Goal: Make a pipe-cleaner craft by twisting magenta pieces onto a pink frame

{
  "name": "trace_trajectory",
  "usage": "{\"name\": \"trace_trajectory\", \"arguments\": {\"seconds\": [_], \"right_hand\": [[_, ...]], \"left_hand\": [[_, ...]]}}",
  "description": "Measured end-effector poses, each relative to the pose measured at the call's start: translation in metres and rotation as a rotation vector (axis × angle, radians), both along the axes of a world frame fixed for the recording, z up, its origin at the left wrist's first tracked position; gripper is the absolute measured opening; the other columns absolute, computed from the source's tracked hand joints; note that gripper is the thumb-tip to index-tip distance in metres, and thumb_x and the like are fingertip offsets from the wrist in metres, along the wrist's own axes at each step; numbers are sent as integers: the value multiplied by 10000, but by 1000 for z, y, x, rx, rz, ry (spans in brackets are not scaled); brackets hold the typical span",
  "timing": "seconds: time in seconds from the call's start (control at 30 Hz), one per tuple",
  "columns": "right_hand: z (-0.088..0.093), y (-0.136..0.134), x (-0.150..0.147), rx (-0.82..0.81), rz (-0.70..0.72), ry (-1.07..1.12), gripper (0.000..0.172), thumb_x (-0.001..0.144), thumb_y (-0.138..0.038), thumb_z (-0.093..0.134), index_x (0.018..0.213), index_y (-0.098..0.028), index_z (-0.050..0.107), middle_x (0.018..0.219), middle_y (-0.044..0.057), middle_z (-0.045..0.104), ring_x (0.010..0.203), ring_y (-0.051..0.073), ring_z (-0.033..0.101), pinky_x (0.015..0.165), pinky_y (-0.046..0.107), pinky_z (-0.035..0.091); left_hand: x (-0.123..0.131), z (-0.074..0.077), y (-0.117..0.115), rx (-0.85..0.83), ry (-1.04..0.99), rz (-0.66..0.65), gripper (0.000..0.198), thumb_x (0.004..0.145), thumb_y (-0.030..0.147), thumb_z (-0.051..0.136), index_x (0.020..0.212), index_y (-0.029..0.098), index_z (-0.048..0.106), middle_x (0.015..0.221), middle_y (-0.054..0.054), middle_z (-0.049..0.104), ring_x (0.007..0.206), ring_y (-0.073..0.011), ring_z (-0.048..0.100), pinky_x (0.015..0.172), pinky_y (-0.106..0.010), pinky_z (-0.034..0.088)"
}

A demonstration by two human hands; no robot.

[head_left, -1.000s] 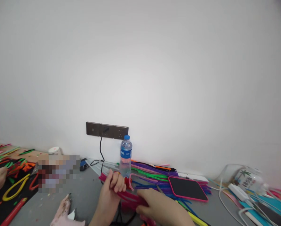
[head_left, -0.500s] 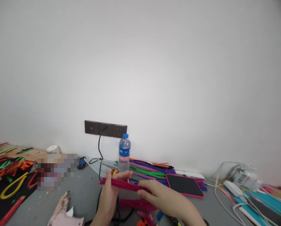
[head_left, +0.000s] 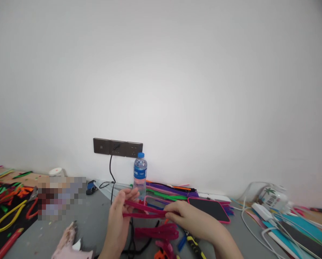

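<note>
My left hand point(head_left: 118, 221) and my right hand point(head_left: 189, 219) hold a magenta pipe cleaner point(head_left: 143, 210) between them above the grey table point(head_left: 96, 219). The stem is folded into two strands; my left fingers curl round its left end and my right fingers pinch its right end. More magenta pipe cleaners point(head_left: 157, 232) lie on the table just below my hands. A water bottle point(head_left: 139, 174) with a blue cap stands right behind my left hand.
A heap of coloured pipe cleaners point(head_left: 171, 192) and a pink-cased phone point(head_left: 208, 208) lie behind my right hand. A pink glue gun point(head_left: 68, 241) lies at lower left. A black cord point(head_left: 111, 180) runs from the wall sockets point(head_left: 118, 147). White cables point(head_left: 258, 223) sprawl at right.
Both hands have risen a little and drawn the magenta pipe cleaner out straighter between them. It now shows as two strands. The view has shifted slightly to the right.
</note>
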State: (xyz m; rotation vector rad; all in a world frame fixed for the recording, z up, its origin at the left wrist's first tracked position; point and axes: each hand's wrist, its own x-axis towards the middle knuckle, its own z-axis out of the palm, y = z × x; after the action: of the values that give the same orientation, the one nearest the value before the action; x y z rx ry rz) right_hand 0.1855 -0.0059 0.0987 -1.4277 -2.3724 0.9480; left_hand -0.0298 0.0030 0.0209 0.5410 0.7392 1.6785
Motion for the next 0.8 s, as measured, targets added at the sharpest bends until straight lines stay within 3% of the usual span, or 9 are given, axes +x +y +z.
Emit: {"name": "trace_trajectory", "arguments": {"seconds": [0.2, 0.47, 0.63, 0.8], "right_hand": [[-4, -1, -1, -16, 5, -7, 216, 813, -179, 452, 695, -188, 632, 583, -46, 434, 554, 116, 369, 517, 233, 260], [-11, -2, -6, -38, 39, 6, 162, 720, -128, 465, 577, -193, 505, 539, -57, 379, 511, 100, 313, 488, 230, 233], [-10, -2, -4, -18, 36, -24, 172, 744, -150, 470, 621, -192, 583, 547, -53, 413, 509, 102, 336, 487, 226, 241], [-7, -4, -4, -20, 37, -18, 197, 755, -145, 467, 707, -190, 653, 580, -39, 481, 531, 110, 380, 506, 219, 274]], "left_hand": [[0, -7, 3, 26, 9, 43, 317, 722, 453, 736, 802, 156, 659, 763, -59, 760, 746, -186, 702, 707, -267, 561], [-2, -1, 2, -42, -43, 19, 318, 803, 439, 644, 994, 190, 593, 983, -132, 767, 925, -242, 712, 768, -327, 549], [-1, -4, 2, -23, -4, -44, 357, 772, 470, 665, 967, 178, 601, 954, -142, 773, 912, -253, 715, 737, -315, 549], [3, -2, 0, -23, 7, -63, 417, 743, 529, 664, 964, 180, 602, 758, -98, 776, 745, -240, 725, 665, -316, 561]]}}
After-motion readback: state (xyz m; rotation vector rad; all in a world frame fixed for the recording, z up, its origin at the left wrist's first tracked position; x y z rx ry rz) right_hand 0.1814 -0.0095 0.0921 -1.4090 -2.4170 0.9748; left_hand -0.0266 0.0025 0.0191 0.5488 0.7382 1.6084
